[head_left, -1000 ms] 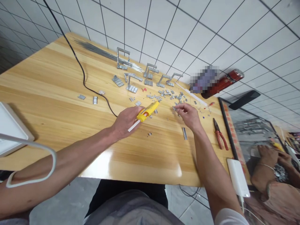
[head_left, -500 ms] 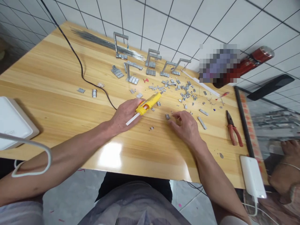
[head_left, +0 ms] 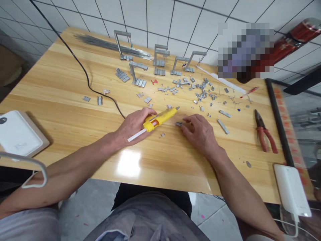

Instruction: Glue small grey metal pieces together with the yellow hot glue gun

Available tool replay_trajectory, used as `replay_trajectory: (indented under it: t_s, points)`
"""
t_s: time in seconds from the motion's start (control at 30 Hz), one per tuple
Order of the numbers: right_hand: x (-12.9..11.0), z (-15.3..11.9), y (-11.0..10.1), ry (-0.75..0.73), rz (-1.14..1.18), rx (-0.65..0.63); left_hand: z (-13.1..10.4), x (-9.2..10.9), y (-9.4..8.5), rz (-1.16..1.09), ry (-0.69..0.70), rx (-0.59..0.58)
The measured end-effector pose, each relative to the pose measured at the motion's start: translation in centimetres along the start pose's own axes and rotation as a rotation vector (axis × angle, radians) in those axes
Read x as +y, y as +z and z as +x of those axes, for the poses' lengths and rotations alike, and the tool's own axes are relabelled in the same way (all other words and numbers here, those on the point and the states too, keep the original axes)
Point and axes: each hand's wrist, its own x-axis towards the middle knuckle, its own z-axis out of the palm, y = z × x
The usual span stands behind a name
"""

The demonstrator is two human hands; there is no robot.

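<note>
**Pale tiled wall [head_left: 164, 23] behind a wooden table [head_left: 75, 117]**

Dark lines divide the wall into a grid. The table, light and glossy with streaked grain, has its far edge along the wall. A bright white reflection [head_left: 129, 164] shines near its front edge. Below lies a grey tiled floor [head_left: 82, 204] with small pink specks [head_left: 203, 216].

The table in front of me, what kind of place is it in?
Probably a small craft workshop: a yellow glue gun, pliers and scattered metal pieces share the table.
</note>
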Motion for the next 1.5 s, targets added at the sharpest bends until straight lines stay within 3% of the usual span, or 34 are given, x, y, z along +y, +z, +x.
replay_trajectory:
  t_s: [0.3,0.6,0.97,1.2,1.37,1.5]
  points:
    - [-0.2,0.3,0.4,0.028,0.032,-0.034,0.1,0.0,0.1,0.015,0.076,-0.127]
    - [0.1,0.1,0.9,0.012,0.024,-0.024,0.2,0.3,0.1,0.033,0.057,-0.082]
    - [0.5,0.2,1.2,-0.062,0.091,-0.133,0.2,0.2,-0.4,0.037,0.076,-0.013]
    - [-0.6,0.0,0.6,0.043,-0.008,0.006,0.4,0.4,-0.3,0.033,0.038,0.001]
    - [-1.7,-0.1,0.8,0.116,-0.112,-0.029,0.5,0.4,-0.3,0.018,-0.006,-0.031]
    - [-1.6,0.0,0.8,0.070,-0.102,-0.027,0.6,0.6,-0.1,-0.028,-0.009,-0.026]
